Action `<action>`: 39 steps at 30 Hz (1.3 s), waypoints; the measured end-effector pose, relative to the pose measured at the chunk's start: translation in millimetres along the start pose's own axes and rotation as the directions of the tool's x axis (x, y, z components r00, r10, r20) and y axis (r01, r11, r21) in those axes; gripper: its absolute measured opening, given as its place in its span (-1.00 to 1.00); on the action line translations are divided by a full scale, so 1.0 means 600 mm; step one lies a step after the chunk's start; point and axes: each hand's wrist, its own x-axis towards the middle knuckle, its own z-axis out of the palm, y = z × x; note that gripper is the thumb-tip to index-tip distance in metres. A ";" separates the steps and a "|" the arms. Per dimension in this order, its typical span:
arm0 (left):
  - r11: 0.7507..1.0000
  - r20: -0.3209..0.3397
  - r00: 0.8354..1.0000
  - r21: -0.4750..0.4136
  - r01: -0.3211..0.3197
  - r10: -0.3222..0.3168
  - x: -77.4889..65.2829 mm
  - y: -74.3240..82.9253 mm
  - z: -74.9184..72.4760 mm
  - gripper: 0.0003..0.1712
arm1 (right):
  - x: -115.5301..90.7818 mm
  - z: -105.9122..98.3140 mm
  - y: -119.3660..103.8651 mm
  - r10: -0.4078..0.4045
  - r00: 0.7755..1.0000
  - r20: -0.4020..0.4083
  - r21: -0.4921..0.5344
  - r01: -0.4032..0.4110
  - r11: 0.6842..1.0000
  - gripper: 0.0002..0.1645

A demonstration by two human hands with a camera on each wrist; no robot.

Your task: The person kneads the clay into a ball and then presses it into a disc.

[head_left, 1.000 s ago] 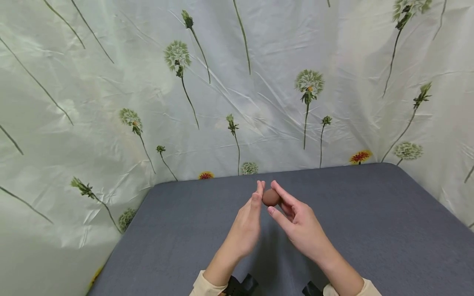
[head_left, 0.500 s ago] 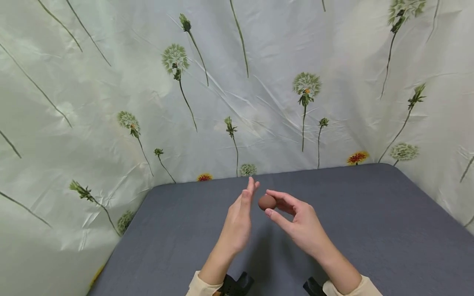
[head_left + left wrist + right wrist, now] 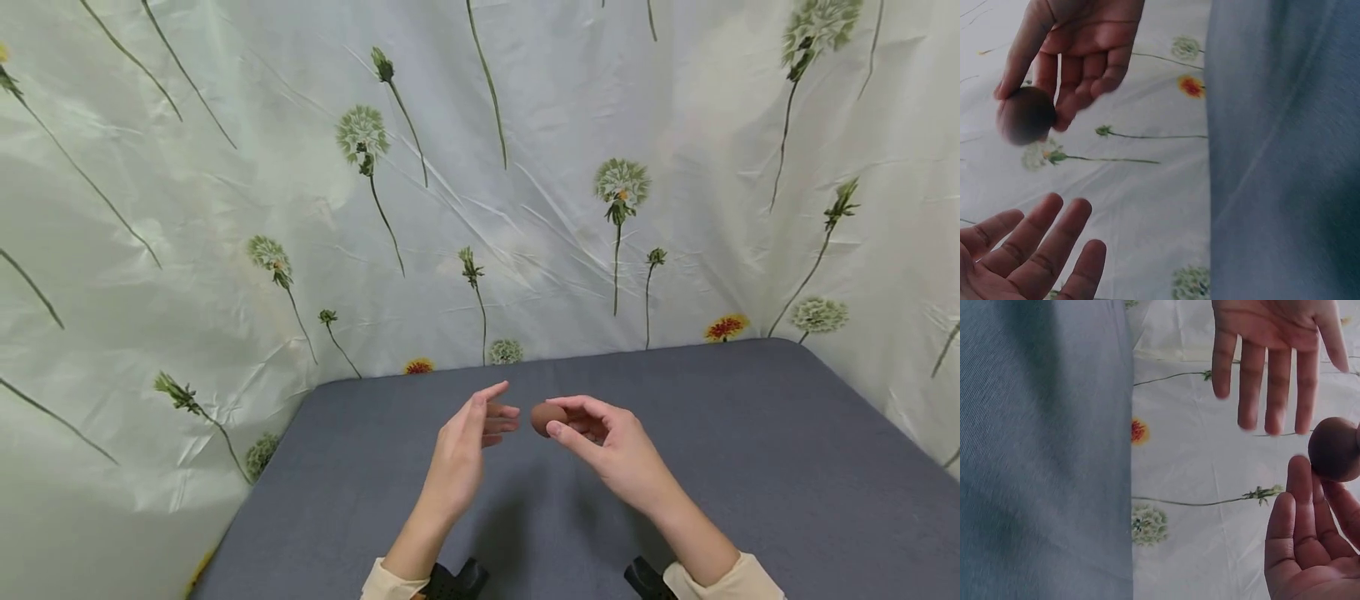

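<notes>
A small, smooth brown ball (image 3: 549,418) is pinched between the thumb and fingers of my right hand (image 3: 618,446), above the table. My left hand (image 3: 461,446) is to the left of it, apart from the ball, with its fingers loosely extended and nothing in them. In the left wrist view the ball (image 3: 1026,116) shows at the fingertips of the right hand, above the spread fingers of the left hand (image 3: 1029,250). From the right wrist, the ball (image 3: 1336,449) appears at the right edge, with the left palm (image 3: 1272,337) facing it.
Both hands are over a grey cloth-covered table (image 3: 360,467). Behind and to the sides hangs a pale curtain (image 3: 450,150) printed with dandelions and flowers. Black wrist devices (image 3: 459,579) and cream sleeves (image 3: 393,582) show at the bottom of the head view.
My left hand has come away from the ball and moved left, its fingers going from flat and upright to loosely spread. The right hand keeps the ball, its fingers bending more around it.
</notes>
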 end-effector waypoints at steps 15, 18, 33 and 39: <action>0.996 0.100 0.991 -0.022 0.089 -0.086 -0.024 -0.046 -0.027 -0.40 | -0.018 -0.064 0.040 0.144 0.989 0.041 -0.137 -0.137 0.981 -0.58; 0.993 0.115 0.989 -0.058 0.105 -0.097 -0.025 -0.051 -0.028 -0.43 | -0.023 -0.080 0.050 0.179 0.983 0.038 -0.203 -0.168 0.965 -0.58; 0.980 0.153 0.976 -0.103 0.172 -0.156 -0.041 -0.075 -0.045 -0.45 | -0.045 -0.147 0.110 0.240 0.967 0.090 -0.369 -0.191 0.910 -0.63; 0.976 0.161 0.971 -0.098 0.192 -0.175 -0.047 -0.085 -0.052 -0.48 | -0.050 -0.162 0.127 0.252 0.962 0.106 -0.401 -0.191 0.896 -0.63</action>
